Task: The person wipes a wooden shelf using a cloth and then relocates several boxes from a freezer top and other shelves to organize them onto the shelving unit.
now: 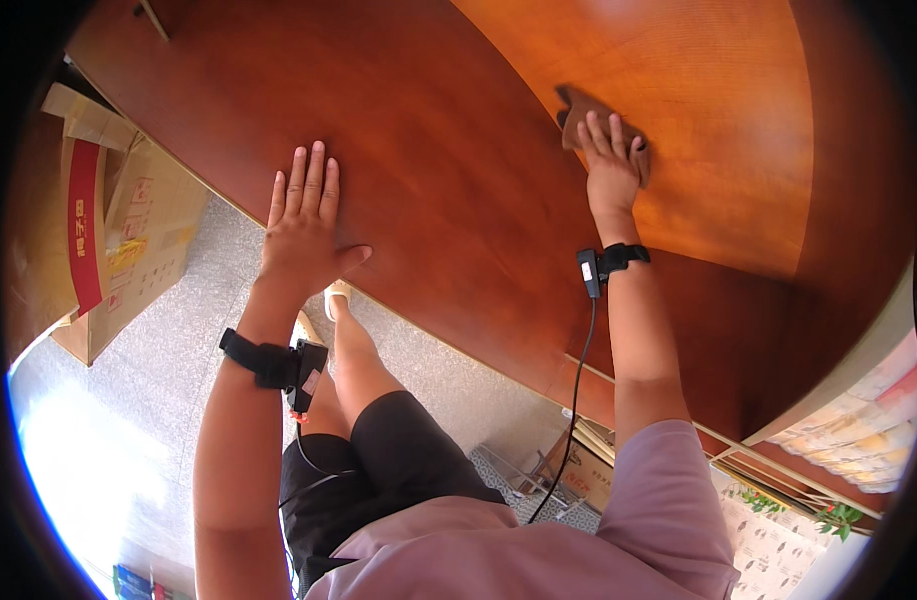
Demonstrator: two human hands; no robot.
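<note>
My left hand (pixel 306 225) lies flat and open on the dark reddish-brown part of a wooden tabletop (pixel 418 170), near its front edge, thumb held out to the side. Farther right, my right hand (pixel 611 170) presses a crumpled brown cloth (pixel 586 108) against the table, its fingers resting over it. The cloth sits where the dark wood meets a lighter orange-brown panel (pixel 708 130). Part of it is hidden under my palm, and its far end looks blurred. Each wrist wears a black strap with a small cabled device.
Cardboard boxes (pixel 143 240) stand on the grey floor (pixel 228 255), left of the table. Below the table's front edge is another carton (pixel 586 470). A plant with green leaves (pixel 836 518) and a stack of packaged items (pixel 868 425) are at the right.
</note>
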